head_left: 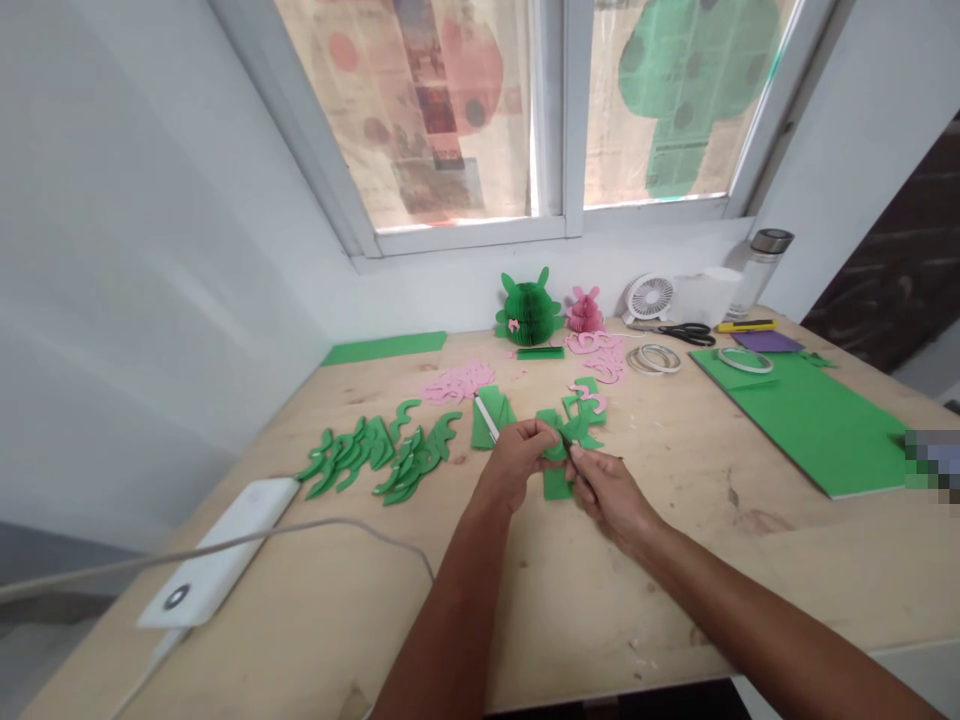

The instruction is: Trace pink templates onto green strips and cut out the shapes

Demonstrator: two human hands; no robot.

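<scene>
My left hand (pixel 523 452) pinches a green paper piece (pixel 553 447) between thumb and fingers near the middle of the table. Close on its right, my right hand (pixel 609 492) is closed around a slim dark tool (pixel 568 443), mostly covered by the fingers, its tip against the green paper. I cannot tell its exact kind. A green paper strip (pixel 557 485) lies beneath the hands. Just beyond them are green paper offcuts (pixel 587 412) with a curled pink piece (pixel 591 398) on top. A white pen (pixel 487 417) rests on folded green paper (pixel 501 403) beside my left hand.
Curved green cutouts (pixel 412 462) lie left, near a white power bank (pixel 225 550) and its cable. Pink cutouts (pixel 459 381) lie farther back. Along the wall stand a green honeycomb paper figure (pixel 529 312), a pink one (pixel 585 312) and a fan (pixel 649 297). Black-handled scissors (pixel 688 333) lie right.
</scene>
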